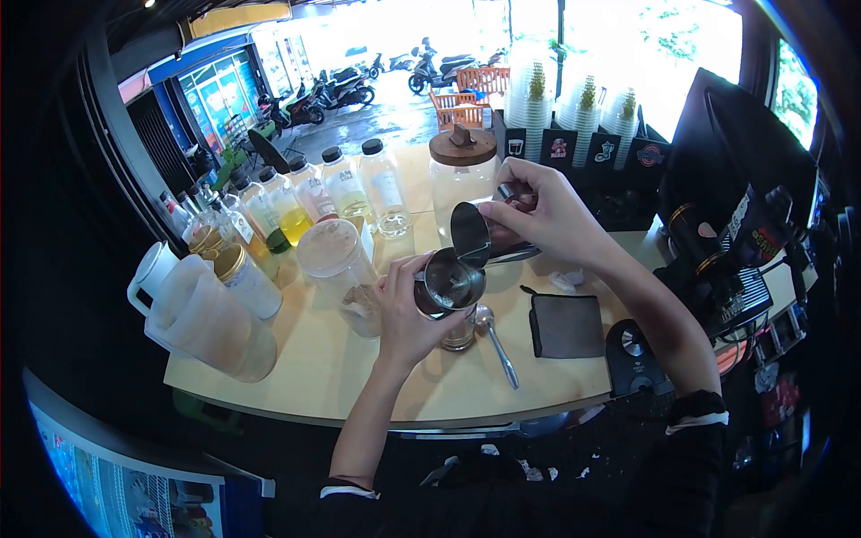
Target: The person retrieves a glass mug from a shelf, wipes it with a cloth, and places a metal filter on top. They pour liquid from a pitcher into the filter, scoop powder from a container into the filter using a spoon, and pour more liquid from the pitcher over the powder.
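Observation:
My left hand is wrapped round a round metal cup held over the counter, its open mouth facing up toward me. Clear liquid shows inside it. Above its rim, my right hand grips a metal pitcher, tipped with its lip over the cup. Partly hidden under the cup stands a clear glass. A metal spoon lies just right of that glass. Beside my left fingers is a clear lidded tub.
Capped bottles line the counter's far left, with plastic jugs nearer. A wooden-lidded jar stands behind my hands. To the right are a folded dark cloth, a black round device and stacked plastic cups.

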Tool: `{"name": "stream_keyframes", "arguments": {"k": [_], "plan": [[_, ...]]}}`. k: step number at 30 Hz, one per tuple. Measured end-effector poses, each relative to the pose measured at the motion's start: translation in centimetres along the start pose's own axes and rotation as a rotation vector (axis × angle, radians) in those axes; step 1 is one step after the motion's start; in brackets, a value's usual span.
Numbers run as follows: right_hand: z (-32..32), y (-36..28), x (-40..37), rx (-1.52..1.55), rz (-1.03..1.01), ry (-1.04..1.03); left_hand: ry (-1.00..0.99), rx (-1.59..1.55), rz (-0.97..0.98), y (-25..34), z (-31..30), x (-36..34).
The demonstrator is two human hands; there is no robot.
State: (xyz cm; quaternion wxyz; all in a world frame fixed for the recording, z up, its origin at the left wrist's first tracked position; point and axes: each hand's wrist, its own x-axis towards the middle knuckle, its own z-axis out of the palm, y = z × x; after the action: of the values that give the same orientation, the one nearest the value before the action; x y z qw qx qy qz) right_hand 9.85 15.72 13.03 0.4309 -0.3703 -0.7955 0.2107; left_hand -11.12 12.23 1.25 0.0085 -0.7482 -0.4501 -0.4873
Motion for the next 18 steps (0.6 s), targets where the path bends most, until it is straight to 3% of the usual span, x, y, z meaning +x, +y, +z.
{"name": "stream_keyframes", "arguments": {"k": [18], "plan": [[0.19, -0.61, -0.16, -0.009, -0.007, -0.002, -0.039, -0.011, -0.005, 0.29, -0.24, 0.04]]}}
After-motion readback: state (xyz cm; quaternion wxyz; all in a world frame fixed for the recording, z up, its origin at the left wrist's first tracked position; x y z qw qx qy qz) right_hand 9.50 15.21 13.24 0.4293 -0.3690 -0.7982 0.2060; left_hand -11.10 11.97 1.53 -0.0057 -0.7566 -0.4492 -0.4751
